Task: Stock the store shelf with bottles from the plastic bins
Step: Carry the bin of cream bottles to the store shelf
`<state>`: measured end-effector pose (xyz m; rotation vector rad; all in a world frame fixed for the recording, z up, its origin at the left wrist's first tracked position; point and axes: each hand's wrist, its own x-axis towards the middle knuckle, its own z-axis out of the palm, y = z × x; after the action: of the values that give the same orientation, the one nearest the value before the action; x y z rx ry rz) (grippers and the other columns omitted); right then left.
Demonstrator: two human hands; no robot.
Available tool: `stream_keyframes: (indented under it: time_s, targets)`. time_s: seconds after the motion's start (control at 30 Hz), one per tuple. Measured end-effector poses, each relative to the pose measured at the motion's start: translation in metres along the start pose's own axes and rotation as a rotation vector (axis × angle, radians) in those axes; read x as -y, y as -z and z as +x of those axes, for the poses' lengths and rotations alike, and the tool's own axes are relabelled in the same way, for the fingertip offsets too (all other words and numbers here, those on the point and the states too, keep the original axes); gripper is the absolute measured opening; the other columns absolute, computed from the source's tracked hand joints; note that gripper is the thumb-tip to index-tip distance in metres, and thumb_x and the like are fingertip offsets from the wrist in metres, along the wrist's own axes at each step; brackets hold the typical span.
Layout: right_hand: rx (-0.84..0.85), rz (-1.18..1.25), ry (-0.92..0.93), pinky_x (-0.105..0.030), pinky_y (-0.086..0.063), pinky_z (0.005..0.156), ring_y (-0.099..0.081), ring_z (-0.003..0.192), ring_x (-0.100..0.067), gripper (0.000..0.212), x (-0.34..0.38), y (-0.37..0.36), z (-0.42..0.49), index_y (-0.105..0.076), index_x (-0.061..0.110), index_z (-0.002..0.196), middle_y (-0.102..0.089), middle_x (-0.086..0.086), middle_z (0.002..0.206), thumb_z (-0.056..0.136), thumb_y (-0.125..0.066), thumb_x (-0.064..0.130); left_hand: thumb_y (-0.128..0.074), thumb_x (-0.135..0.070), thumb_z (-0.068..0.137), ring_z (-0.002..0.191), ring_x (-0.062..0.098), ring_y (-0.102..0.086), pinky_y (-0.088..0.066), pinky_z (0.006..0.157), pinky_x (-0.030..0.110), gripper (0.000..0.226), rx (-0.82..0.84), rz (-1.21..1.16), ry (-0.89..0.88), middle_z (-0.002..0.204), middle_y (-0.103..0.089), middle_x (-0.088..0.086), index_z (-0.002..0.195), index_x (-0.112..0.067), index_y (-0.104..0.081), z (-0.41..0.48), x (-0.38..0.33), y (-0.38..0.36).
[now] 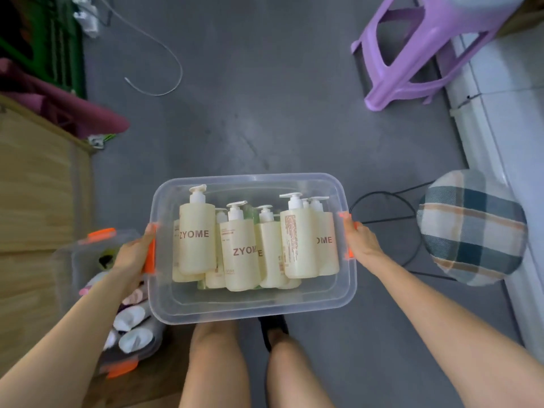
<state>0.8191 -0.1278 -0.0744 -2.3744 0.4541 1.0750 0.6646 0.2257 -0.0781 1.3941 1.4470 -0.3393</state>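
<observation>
— What's nearest, below the clear bin (253, 303)?

— Two bare legs (215, 363) and a black shoe (273, 329), just under its near rim. The forearms run up either side of it.

— And the hands?

— Well apart, one at each short end. The left hand (134, 254) grips the end with the orange latch (150, 254); the right hand (360, 241) grips the opposite end, thumb over the rim. The bin is carried between them, above a grey floor (265, 128).

— How does the bin lie?

— Its long axis runs left to right across the person. Inside, cream pump bottles (196, 240) lie piled side by side, long axes running near to far, pump heads toward the bin's far wall. Several labels face up.

— Left of the bin?

— A second clear bin (69, 260) with orange latches, holding white rolled items (135, 338); I cannot tell what they are. Beyond that, a wooden unit (35, 187).

— Right of it?

— A round stool with a plaid cushion (471, 228) on thin black legs.

— Beyond the bin?

— Open floor, then a loose white cable (167, 54) far left and a purple plastic stool (418, 51) far right.
</observation>
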Motion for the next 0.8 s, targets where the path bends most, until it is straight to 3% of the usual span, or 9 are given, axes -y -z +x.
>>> stream_keyframes:
  time_s: [0.07,0.13,0.23,0.37,0.47,0.53,0.63,0.8]
  targets:
    - [-0.015,0.026,-0.019,-0.029,-0.042,0.058,-0.053,0.065,-0.015,0.069,0.011,0.005,0.009,-0.05,0.003,0.12,-0.051,-0.012,0.103,0.095,-0.018,0.059,-0.05,-0.053,0.089,0.09,0.03,-0.059,-0.048,0.093,0.047,0.045,-0.001,0.043,0.027,0.091,-0.063,0.011,0.088,-0.009,-0.058,0.016,-0.026,-0.005]
    - [-0.041,0.051,-0.038,-0.026,-0.04,0.052,-0.057,0.066,-0.019,0.069,0.02,0.009,0.018,-0.053,0.003,0.111,-0.054,-0.012,0.096,0.095,-0.019,0.06,-0.05,-0.054,0.088,0.09,0.033,-0.059,-0.047,0.094,0.051,0.047,0.011,0.098,0.007,0.086,-0.062,0.012,0.081,-0.008,-0.058,0.03,-0.056,-0.01]
    - [-0.074,0.098,-0.084,-0.028,-0.044,0.051,-0.062,0.066,-0.025,0.067,0.036,0.014,0.032,-0.054,0.005,0.101,-0.056,-0.012,0.085,0.094,-0.019,0.062,-0.05,-0.049,0.09,0.09,0.033,-0.056,-0.047,0.093,0.05,0.046,0.06,0.164,-0.015,0.089,-0.058,0.013,0.08,-0.005,-0.056,0.052,-0.102,-0.021]
    - [-0.089,0.134,-0.148,-0.023,-0.034,0.047,-0.054,0.064,-0.016,0.064,0.062,0.023,0.043,-0.053,0.005,0.103,-0.057,-0.012,0.089,0.095,-0.019,0.059,-0.049,-0.047,0.092,0.092,0.03,-0.055,-0.045,0.096,0.048,0.045,0.114,0.224,-0.053,0.099,-0.057,0.015,0.094,-0.002,-0.054,0.072,-0.161,-0.031]
    - [-0.106,0.171,-0.194,-0.023,-0.031,0.049,-0.051,0.064,-0.015,0.062,0.08,0.034,0.05,-0.053,0.006,0.099,-0.055,-0.01,0.086,0.096,-0.02,0.059,-0.049,-0.047,0.092,0.093,0.032,-0.055,-0.045,0.097,0.049,0.043,0.157,0.306,-0.054,0.097,-0.058,0.015,0.081,-0.006,-0.055,0.085,-0.208,-0.037]
    - [-0.13,0.2,-0.189,-0.023,-0.031,0.05,-0.051,0.066,-0.019,0.059,0.094,0.043,0.057,-0.051,0.009,0.083,-0.053,-0.007,0.08,0.096,-0.021,0.058,-0.049,-0.048,0.091,0.091,0.032,-0.056,-0.046,0.095,0.049,0.042,0.171,0.339,-0.072,0.091,-0.059,0.014,0.076,-0.009,-0.053,0.089,-0.241,-0.042]
    - [-0.169,0.266,-0.185,-0.025,-0.032,0.05,-0.045,0.057,-0.017,0.056,0.116,0.064,0.064,-0.037,0.013,0.061,-0.044,-0.004,0.062,0.098,-0.024,0.053,-0.049,-0.049,0.091,0.091,0.034,-0.057,-0.046,0.094,0.05,0.044,0.191,0.397,-0.109,0.093,-0.059,0.015,0.083,-0.006,-0.054,0.094,-0.29,-0.054]
    - [-0.226,0.304,-0.202,-0.019,-0.03,0.042,-0.045,0.052,-0.014,0.056,0.14,0.105,0.097,-0.033,0.012,0.059,-0.043,-0.003,0.059,0.098,-0.025,0.052,-0.049,-0.053,0.089,0.095,0.037,-0.06,-0.048,0.092,0.049,0.052,0.225,0.482,-0.172,0.098,-0.061,0.017,0.096,-0.003,-0.057,0.103,-0.369,-0.092]
